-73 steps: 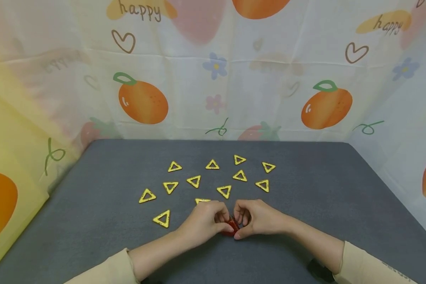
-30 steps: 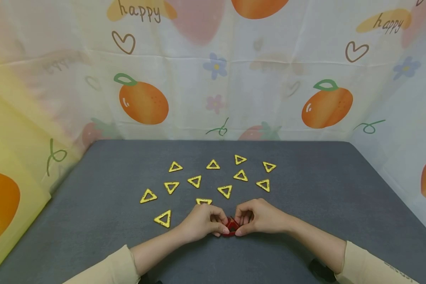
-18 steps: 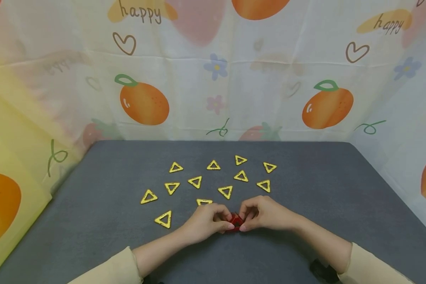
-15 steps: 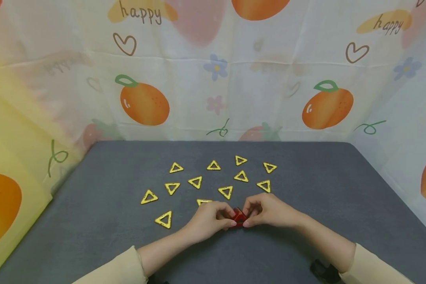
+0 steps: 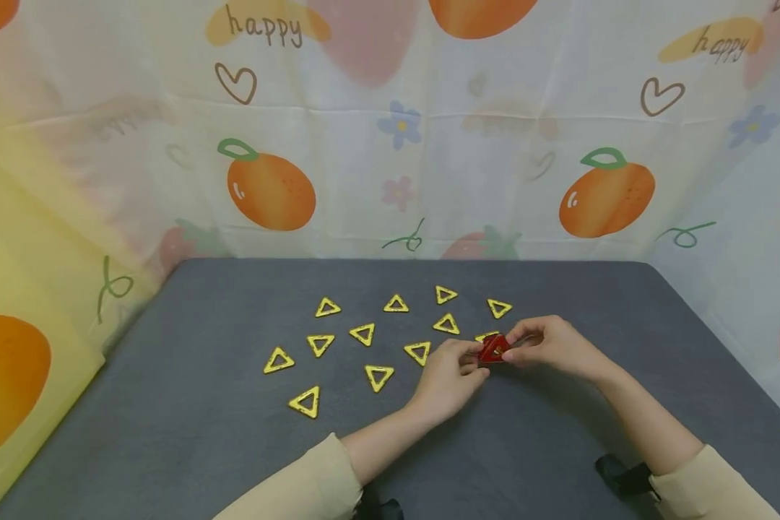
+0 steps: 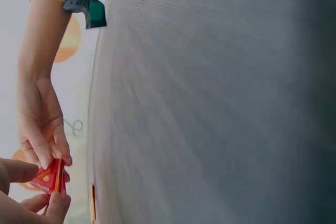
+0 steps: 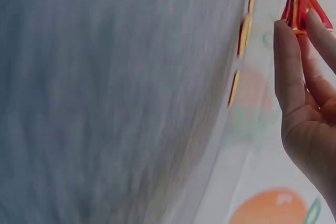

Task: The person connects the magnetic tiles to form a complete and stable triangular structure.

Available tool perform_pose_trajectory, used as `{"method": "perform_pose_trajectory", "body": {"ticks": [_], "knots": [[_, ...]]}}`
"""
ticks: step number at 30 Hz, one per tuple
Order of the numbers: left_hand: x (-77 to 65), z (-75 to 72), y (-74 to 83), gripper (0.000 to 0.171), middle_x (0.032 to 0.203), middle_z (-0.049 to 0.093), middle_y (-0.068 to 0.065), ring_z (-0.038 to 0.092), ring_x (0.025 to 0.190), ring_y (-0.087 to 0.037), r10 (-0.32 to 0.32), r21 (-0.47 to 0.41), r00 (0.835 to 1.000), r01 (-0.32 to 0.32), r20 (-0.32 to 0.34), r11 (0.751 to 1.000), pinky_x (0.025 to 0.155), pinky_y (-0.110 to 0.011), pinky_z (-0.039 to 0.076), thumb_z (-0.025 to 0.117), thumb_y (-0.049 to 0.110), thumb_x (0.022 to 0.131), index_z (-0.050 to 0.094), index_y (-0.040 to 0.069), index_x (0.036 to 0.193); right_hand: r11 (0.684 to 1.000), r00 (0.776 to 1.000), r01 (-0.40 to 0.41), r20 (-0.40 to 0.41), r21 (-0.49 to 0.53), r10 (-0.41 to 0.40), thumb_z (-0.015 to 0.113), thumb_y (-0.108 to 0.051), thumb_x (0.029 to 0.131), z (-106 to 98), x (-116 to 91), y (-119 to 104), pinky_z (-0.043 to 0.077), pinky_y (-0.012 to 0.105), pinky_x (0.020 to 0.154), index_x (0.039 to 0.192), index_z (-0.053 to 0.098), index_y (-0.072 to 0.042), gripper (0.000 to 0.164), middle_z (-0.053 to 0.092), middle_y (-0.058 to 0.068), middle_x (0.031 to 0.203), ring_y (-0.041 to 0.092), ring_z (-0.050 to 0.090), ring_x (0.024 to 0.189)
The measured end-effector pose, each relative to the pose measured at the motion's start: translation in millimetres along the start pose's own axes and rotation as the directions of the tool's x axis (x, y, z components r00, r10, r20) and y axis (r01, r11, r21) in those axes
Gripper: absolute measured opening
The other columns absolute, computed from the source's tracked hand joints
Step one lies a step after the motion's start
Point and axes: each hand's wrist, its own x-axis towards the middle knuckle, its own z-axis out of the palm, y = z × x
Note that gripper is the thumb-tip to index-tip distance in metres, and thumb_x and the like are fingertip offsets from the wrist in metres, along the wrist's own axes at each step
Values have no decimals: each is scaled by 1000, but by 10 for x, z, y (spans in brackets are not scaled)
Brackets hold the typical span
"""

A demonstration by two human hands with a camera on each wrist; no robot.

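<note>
A small red pyramid [image 5: 493, 349] built of triangular frame tiles is held up between the two hands, right of the table's middle. My left hand [image 5: 445, 383] grips its left side, with thumb and fingers at its edges in the left wrist view. From the other side my right hand [image 5: 555, 348] pinches the same pyramid [image 7: 303, 3] between thumb and fingertips. In both wrist views it is raised off the tabletop. One yellow triangle [image 5: 485, 336] lies partly hidden behind it.
Several yellow open triangles, among them one near the front left [image 5: 305, 402] and one in the middle [image 5: 379, 377], lie flat and spread over the dark grey table [image 5: 221, 462]. A printed curtain [image 5: 357, 159] stands behind the table and at both sides.
Both hands have carried the red pyramid rightward and away from the body, lifting it. The yellow triangle formerly half covered by the left hand now shows whole.
</note>
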Motion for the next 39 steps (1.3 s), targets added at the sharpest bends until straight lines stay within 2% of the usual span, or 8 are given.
{"method": "perform_pose_trajectory", "body": {"ticks": [5,9,12,17,20,24,30,39], "knots": [[181,277,120,53,134,60,-10,61,120,-24,12,101,1000,-15,27,995,101,-29,51,70,17,88,56,5,138,999,997,-35,-76,-7,34,75,-27,89,-232,-21,168,61,31,78,105,66,3,35,73,18,103,17,75,87],[336,489,216,69,152,46,-6,46,140,-22,-15,156,996,2,83,988,112,-36,43,71,24,88,43,8,148,996,987,-72,-145,-42,66,74,-29,89,-393,-20,276,61,29,77,107,66,3,38,74,17,105,12,75,86],[454,635,266,80,162,33,-4,33,150,-19,-56,138,993,41,108,990,118,-37,38,72,28,88,31,8,154,993,980,-106,-178,-61,93,73,-32,90,-509,-4,348,61,29,77,112,64,5,43,74,14,105,9,75,85],[625,808,289,91,168,17,0,19,155,-16,-122,54,987,117,101,992,122,-39,32,73,33,87,20,13,159,978,964,-165,-232,-124,133,72,-39,89,-624,42,428,59,25,77,116,65,1,49,74,8,105,3,71,83],[695,879,293,94,168,13,2,18,156,-17,-155,16,984,154,92,988,122,-40,31,73,36,87,17,14,159,971,957,-185,-251,-150,144,72,-41,89,-658,67,451,57,22,76,116,66,0,50,74,8,105,0,68,81],[749,940,296,94,168,11,3,21,155,-17,-180,16,979,179,100,984,121,-39,34,73,36,87,16,14,159,968,954,-198,-257,-157,153,72,-41,90,-690,102,493,56,21,76,116,66,1,50,74,7,104,-3,67,81],[798,995,290,92,168,11,4,23,154,-17,-172,20,977,170,129,985,120,-36,35,72,33,87,18,15,159,962,954,-192,-265,-193,138,71,-38,91,-715,140,575,59,32,80,114,66,3,48,74,12,104,2,67,82],[837,1015,239,89,168,15,3,27,153,-16,-163,50,976,157,144,986,119,-33,36,72,31,87,22,17,158,941,954,-195,-277,-275,117,72,-35,91,-714,187,637,50,26,76,112,68,3,43,72,21,109,13,61,91]]}}
